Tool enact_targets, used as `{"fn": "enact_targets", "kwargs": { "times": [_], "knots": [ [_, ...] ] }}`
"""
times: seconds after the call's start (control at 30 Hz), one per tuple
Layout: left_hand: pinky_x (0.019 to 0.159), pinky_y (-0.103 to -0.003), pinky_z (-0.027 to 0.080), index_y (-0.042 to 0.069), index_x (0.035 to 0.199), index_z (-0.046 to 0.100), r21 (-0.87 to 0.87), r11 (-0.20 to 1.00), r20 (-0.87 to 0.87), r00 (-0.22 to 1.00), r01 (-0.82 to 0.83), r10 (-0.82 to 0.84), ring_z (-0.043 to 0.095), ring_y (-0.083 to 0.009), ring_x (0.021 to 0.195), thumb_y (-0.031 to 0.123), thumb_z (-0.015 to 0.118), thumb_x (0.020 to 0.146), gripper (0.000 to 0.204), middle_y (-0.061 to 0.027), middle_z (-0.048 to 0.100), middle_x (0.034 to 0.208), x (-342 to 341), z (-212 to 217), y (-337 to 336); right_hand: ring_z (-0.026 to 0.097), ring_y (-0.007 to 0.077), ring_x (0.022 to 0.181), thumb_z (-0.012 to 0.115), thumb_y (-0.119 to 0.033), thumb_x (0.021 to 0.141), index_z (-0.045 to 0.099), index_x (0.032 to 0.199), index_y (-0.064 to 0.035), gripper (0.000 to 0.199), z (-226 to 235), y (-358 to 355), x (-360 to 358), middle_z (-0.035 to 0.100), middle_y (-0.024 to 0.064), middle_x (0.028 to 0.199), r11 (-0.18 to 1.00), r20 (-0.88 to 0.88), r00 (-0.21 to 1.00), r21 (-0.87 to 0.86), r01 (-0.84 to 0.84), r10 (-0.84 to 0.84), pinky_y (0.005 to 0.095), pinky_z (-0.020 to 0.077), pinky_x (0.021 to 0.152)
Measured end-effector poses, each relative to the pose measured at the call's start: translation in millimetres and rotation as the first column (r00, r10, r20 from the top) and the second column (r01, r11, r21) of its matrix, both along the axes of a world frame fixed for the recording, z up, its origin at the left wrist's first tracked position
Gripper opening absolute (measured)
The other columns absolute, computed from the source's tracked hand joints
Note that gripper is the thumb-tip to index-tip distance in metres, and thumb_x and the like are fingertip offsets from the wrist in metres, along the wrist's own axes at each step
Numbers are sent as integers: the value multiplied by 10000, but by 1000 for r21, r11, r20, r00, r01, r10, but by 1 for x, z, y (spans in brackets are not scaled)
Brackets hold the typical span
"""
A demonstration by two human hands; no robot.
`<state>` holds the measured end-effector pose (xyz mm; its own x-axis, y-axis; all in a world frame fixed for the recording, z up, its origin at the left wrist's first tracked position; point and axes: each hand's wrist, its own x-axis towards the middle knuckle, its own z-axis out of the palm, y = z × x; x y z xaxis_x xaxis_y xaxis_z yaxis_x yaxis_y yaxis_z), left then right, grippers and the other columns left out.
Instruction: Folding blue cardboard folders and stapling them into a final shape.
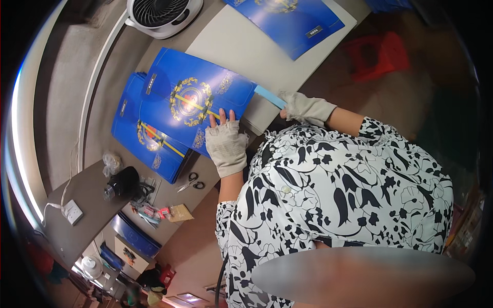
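Observation:
A blue printed folder (172, 90) with a gold wreath emblem and a yellow band lies on the table, overlapping a stack of like blue folders (134, 110). My left hand (226, 146), in a pale fingerless glove, rests on its near edge with fingers stretched out flat. In the same kind of glove, my right hand (309, 109) is closed round the end of a light blue flat strip (270, 97). The strip's other end meets the folder's right corner; whether it goes under the folder or joins it, I cannot tell.
White sheets (231, 43) lie beneath and beyond, with another blue folder (295, 25) on top. A fan (164, 13) stands at the back. Scissors (191, 181), a black bottle-like object (121, 184) and a socket block (73, 211) lie left. A red stool (377, 56) stands right.

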<state>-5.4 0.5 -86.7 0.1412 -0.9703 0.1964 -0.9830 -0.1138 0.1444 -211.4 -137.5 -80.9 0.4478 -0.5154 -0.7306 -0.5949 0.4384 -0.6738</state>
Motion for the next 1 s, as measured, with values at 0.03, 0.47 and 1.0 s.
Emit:
{"fn": "enact_targets", "kwargs": {
  "times": [0.03, 0.47, 1.0],
  "knots": [
    [925, -471, 364, 163, 1171, 555, -4, 1000, -3, 1000, 3, -3, 461, -363, 1168, 198, 657, 589, 591, -99, 523, 1252, -3, 1, -2, 532, 163, 512, 599, -78, 756, 520, 921, -48, 184, 4, 0, 1, 542, 72, 613, 988, -10, 995, -116, -97, 96, 289, 428, 457],
    [915, -486, 369, 161, 1190, 536, -55, 997, -17, 998, 57, -58, 457, -375, 1168, 160, 623, 604, 593, -102, 523, 1249, -21, -2, -22, 563, 196, 523, 642, -166, 705, 565, 942, -26, 285, -57, -15, -5, 601, 88, 632, 951, -20, 993, -285, -119, 118, 333, 446, 477],
    [539, -256, 396, -3, 1241, 413, 443, 676, -882, -422, -590, 210, 509, -121, 663, 69, 632, 795, 501, -37, 561, 902, 20, -59, 23, 512, 156, 497, 503, -204, 837, 547, 963, 12, 255, 9, -53, -5, 586, 73, 661, 953, -126, 988, -278, -119, 86, 297, 422, 435]
  ]
}}
